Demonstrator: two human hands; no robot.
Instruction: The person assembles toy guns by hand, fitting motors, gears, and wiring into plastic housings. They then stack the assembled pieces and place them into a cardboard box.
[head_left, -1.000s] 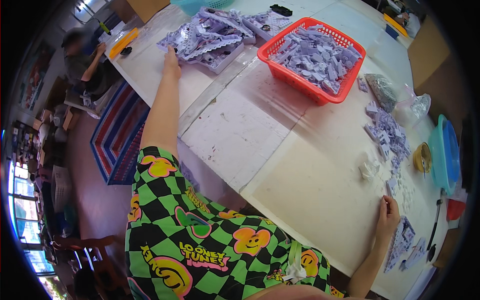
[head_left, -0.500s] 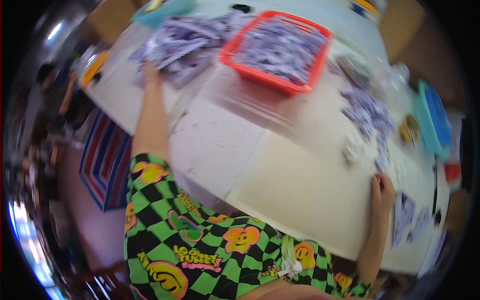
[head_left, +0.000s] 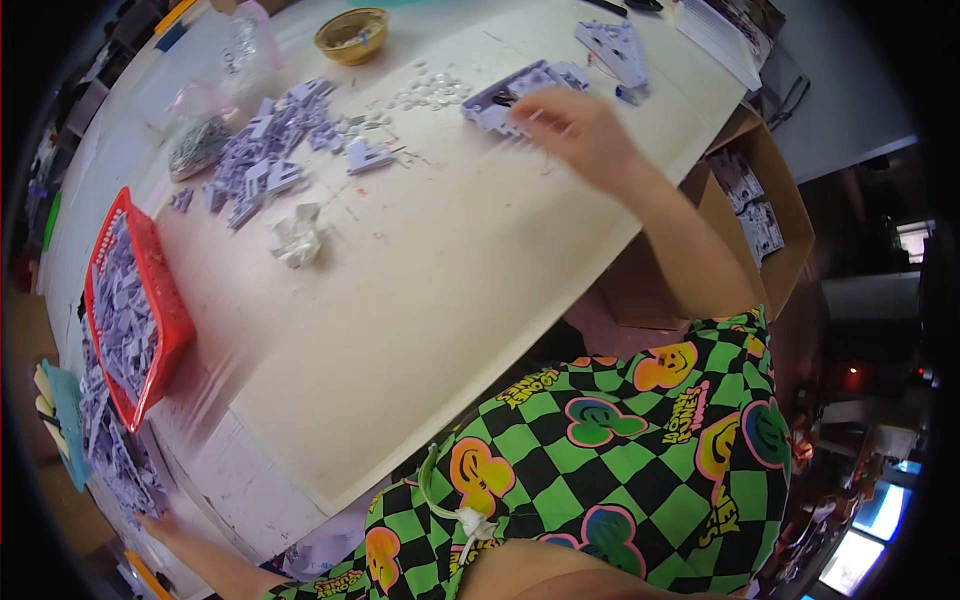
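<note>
My right hand (head_left: 575,130) reaches over the far right of the table, beside a lavender plastic casing (head_left: 500,95). Its fingers are bent and smeared by motion, and whether they grip the casing I cannot tell. Another flat lavender piece (head_left: 612,52) lies just beyond that hand. At the lower left, my left hand (head_left: 155,525) touches the near end of a heap of lavender plastic parts (head_left: 115,455); its fingertips are mostly hidden there. A red basket (head_left: 165,330) filled with small lavender pieces stands beside the heap.
Loose lavender pieces (head_left: 265,150), a crumpled white wad (head_left: 298,236), small white bits (head_left: 430,88) and a yellow bowl (head_left: 352,38) lie across the table's far side. Plastic bags (head_left: 198,145) sit behind them. A cardboard box (head_left: 785,190) with lavender parts stands off the right edge.
My view has swung to the right, so the basket and heap now appear at the left. My right hand has moved to the lavender casing. My left hand remains at the heap.
</note>
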